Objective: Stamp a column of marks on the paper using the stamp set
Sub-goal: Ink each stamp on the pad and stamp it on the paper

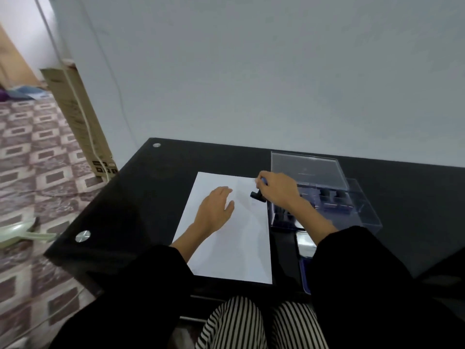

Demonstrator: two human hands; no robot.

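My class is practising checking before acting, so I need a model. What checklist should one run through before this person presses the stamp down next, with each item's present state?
1. The paper lies flat on the table: ok.
2. The left hand rests flat on the paper, steadying it: ok.
3. The right hand grips the stamp: ok.
4. The stamp is over the paper, near its right edge: ok.
5. The left hand is apart from the stamp: ok.
6. The stamp face is inked: cannot tell, the face is hidden.
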